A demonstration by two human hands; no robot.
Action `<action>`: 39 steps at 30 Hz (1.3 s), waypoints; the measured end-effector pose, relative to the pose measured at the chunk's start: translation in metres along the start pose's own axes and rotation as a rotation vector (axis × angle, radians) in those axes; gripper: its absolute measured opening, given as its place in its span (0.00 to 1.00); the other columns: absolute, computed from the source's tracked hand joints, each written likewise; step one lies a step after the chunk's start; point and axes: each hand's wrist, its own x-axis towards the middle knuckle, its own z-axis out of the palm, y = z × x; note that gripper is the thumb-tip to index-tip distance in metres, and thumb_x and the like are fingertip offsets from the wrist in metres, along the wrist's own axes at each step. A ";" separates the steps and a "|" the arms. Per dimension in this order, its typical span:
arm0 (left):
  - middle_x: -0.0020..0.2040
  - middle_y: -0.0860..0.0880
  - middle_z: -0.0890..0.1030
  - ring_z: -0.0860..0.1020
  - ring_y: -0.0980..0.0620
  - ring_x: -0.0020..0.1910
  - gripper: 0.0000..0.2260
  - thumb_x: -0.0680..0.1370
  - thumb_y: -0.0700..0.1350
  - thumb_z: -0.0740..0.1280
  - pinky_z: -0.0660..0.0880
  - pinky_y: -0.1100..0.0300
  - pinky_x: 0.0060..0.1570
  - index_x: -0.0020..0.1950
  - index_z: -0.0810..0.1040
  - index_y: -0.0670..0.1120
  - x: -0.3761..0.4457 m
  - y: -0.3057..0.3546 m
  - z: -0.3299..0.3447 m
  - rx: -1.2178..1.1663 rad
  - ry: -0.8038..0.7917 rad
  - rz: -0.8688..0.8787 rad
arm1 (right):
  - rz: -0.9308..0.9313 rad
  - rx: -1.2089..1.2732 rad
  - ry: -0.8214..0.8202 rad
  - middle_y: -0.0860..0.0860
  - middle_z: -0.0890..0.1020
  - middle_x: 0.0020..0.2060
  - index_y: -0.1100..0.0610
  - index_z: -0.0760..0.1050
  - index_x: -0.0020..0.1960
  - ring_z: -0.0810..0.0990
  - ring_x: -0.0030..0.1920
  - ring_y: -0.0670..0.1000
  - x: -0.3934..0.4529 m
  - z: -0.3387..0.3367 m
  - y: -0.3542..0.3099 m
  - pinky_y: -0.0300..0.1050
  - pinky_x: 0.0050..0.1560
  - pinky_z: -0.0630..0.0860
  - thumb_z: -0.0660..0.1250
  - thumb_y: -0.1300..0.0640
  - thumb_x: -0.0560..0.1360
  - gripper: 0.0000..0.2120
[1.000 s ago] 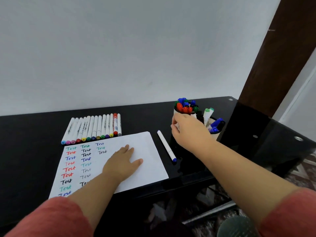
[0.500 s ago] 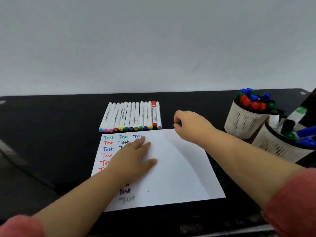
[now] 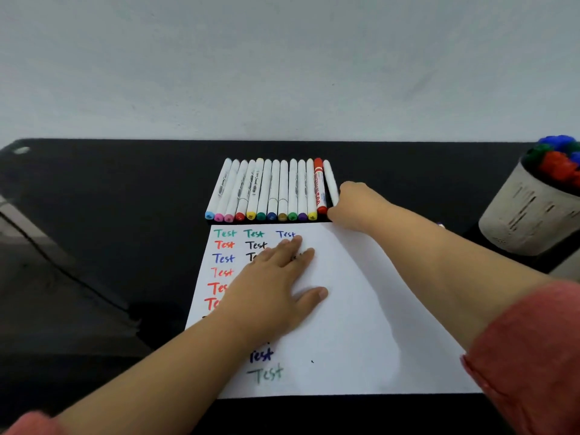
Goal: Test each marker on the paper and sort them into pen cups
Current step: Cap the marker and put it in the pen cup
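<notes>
Since the earlier frame, our right hand (image 3: pixel 354 204) has travelled from above the paper's top edge to the right end of the marker row (image 3: pixel 270 191), and the view has shifted left, leaving one pen cup (image 3: pixel 527 215) at the right edge.

Head view: our right hand's fingers curl around the outermost white marker (image 3: pixel 330 180), which lies beside the red-barrelled marker (image 3: pixel 319 186); how firmly they hold it we cannot tell. Our left hand (image 3: pixel 276 287) lies flat, fingers straight and slightly spread, pressing the paper (image 3: pixel 361 309) onto the black table (image 3: pixel 110 215). The paper carries columns of "Test" words in several colours. The cup holds markers with red, blue and green caps.
</notes>
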 end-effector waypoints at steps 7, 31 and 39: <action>0.77 0.59 0.44 0.44 0.58 0.75 0.30 0.78 0.63 0.53 0.38 0.69 0.62 0.77 0.48 0.57 -0.002 0.001 -0.002 -0.003 -0.020 -0.006 | 0.088 0.230 0.121 0.52 0.73 0.38 0.60 0.69 0.53 0.71 0.33 0.48 -0.011 -0.008 0.007 0.41 0.29 0.65 0.63 0.58 0.75 0.09; 0.58 0.59 0.76 0.71 0.63 0.54 0.14 0.78 0.53 0.63 0.65 0.68 0.46 0.63 0.76 0.57 -0.084 0.012 -0.019 -0.575 0.258 -0.318 | 0.289 1.381 0.072 0.48 0.68 0.22 0.56 0.79 0.39 0.58 0.22 0.45 -0.165 0.018 0.027 0.36 0.23 0.59 0.63 0.47 0.77 0.15; 0.42 0.52 0.82 0.72 0.58 0.36 0.07 0.76 0.55 0.65 0.69 0.66 0.36 0.38 0.77 0.62 -0.090 0.015 -0.031 -0.740 0.105 -0.369 | 0.193 1.367 0.032 0.48 0.71 0.23 0.57 0.79 0.42 0.62 0.23 0.45 -0.164 0.034 0.009 0.36 0.23 0.61 0.68 0.47 0.75 0.13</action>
